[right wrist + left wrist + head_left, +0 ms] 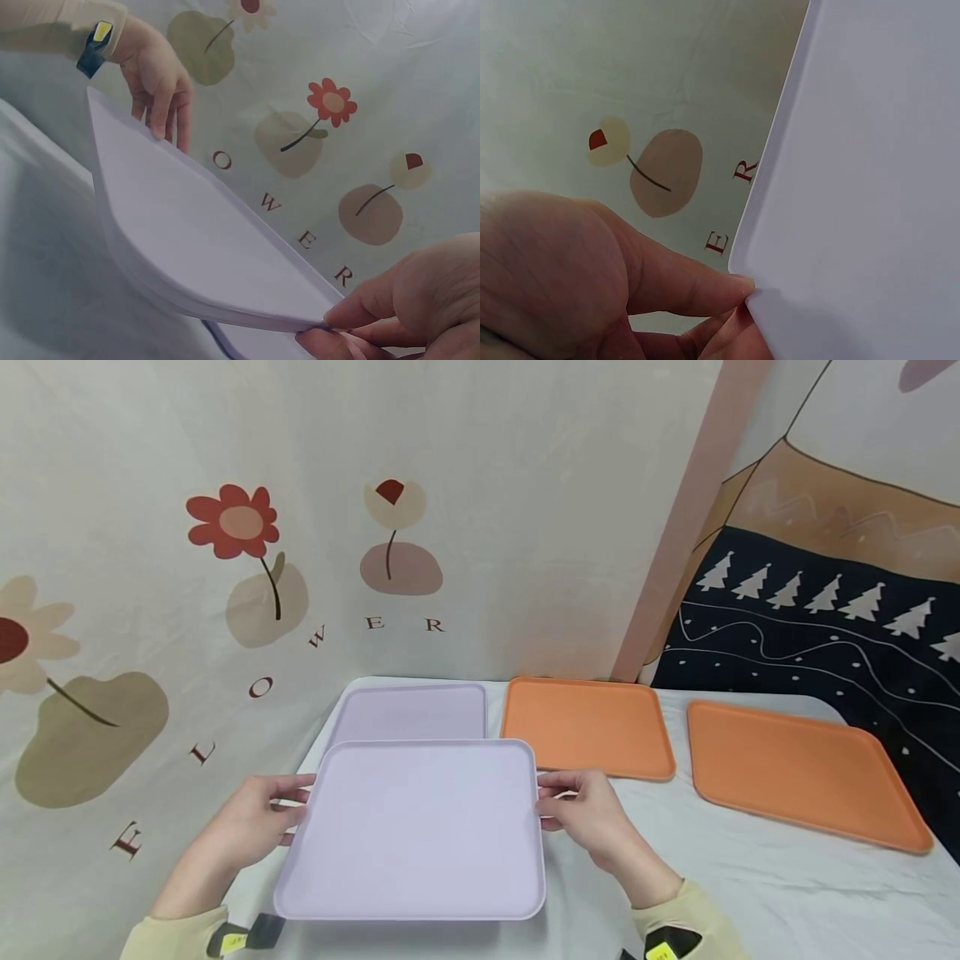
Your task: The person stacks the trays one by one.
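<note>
Between my two hands is a lavender rectangular tray (420,831) with a low raised rim, held above the white-covered table. My left hand (255,818) pinches its left edge, and in the left wrist view the thumb (697,289) lies on the rim. On the opposite edge, my right hand (588,814) pinches the rim; the right wrist view shows thumb and fingers (367,304) on either side of it. Behind the held tray, a second lavender tray (412,710) lies on the table, its near part hidden.
An orange tray (588,727) lies right of the far lavender one. Farther right lies another orange tray (810,777), set at an angle. The white cloth (675,860) covers the table. A printed curtain (525,527) with flowers and letters hangs behind and to the left.
</note>
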